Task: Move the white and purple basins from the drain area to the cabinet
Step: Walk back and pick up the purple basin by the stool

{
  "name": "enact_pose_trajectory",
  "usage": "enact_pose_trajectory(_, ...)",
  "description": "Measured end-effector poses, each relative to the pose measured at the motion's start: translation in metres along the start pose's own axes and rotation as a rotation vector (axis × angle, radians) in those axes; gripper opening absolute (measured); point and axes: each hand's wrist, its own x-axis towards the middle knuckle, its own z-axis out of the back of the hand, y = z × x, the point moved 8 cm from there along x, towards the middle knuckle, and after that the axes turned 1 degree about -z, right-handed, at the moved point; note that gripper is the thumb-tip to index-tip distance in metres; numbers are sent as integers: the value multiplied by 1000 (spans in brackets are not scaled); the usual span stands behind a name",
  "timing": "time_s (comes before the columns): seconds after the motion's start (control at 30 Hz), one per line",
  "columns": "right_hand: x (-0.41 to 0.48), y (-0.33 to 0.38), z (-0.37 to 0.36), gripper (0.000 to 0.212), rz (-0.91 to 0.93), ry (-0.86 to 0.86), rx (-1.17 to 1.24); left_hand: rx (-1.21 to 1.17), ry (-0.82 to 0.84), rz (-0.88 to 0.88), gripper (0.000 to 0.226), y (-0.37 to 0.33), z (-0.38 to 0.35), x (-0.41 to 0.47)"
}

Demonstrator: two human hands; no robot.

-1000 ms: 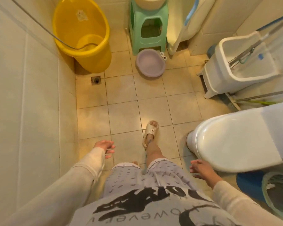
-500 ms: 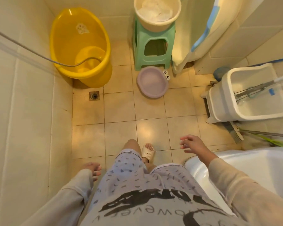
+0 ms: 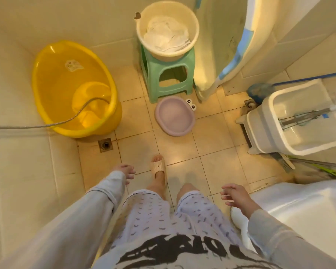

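A shallow purple basin (image 3: 174, 115) lies on the tiled floor in front of a green stool (image 3: 168, 78). It has a small handle with cartoon eyes at its far right. A whitish basin (image 3: 192, 24) holding white cloth sits on top of the stool. My left hand (image 3: 125, 170) hangs low at the left, fingers apart and holding nothing, well short of both basins. My right hand (image 3: 235, 194) is held out at the lower right, fingers spread and holding nothing, next to the toilet.
A large yellow tub (image 3: 74, 88) with a shower hose (image 3: 47, 125) in it stands at the left wall. A floor drain (image 3: 105, 145) lies in front of it. A white mop bucket (image 3: 299, 117) is at the right, a toilet (image 3: 299, 214) at the lower right, a curtain (image 3: 231, 45) behind.
The view has moved forward and tilted up, so the whitish basin on the stool shows in full. My right hand has dropped lower; my left hand has come forward.
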Motion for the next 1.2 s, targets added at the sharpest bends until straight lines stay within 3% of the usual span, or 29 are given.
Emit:
enact_pose_trajectory(0.2, 15, 26, -17, 16, -66, -1, 76, 137, -3, -89, 13, -81, 6, 31)
enact_pose_trajectory(0.7, 139, 135, -35, 17, -47, 46, -44, 267, -16, 53, 12, -106, -41, 125)
enact_pose_trajectory(0.87, 240, 160, -65, 18, -46, 59, -29, 292, 19, 27, 9, -132, -101, 231)
enact_pose_trajectory(1.0, 356, 156, -104, 20, -105, 44, 162, 333, -7, -71, 12, -151, -147, 353)
enact_pose_trajectory(1.17, 494, 155, -155, 49, -127, 9, 313, 501, -106, -160, 11, -184, -184, 497)
enact_pose_trajectory(1.2, 517, 157, -164, 57, -121, 3, 333, 472, -144, -182, 30, -191, -188, 520)
